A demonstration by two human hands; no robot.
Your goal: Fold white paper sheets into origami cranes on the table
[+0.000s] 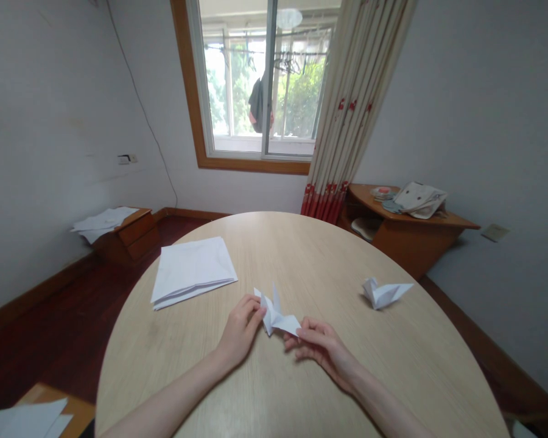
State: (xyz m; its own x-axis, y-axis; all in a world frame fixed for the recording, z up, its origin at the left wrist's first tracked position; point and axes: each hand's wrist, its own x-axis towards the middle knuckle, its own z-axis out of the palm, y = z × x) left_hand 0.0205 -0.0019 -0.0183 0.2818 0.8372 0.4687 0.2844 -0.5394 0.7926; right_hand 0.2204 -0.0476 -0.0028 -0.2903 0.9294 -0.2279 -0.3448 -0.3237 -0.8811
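Observation:
A white origami crane is held between my two hands, just above the middle of the round table. Its narrow points stick up and one wing spreads toward the right. My left hand pinches its left side between thumb and fingers. With thumb and forefinger, my right hand grips the tip of the right wing, the other fingers curled below. A second folded paper crane rests on the table to the right, apart from my hands.
A stack of white paper lies at the table's left. The round wooden table fills the foreground. Beyond it stand a low drawer cabinet with papers and a corner cabinet bearing a cloth bag. More paper lies at lower left.

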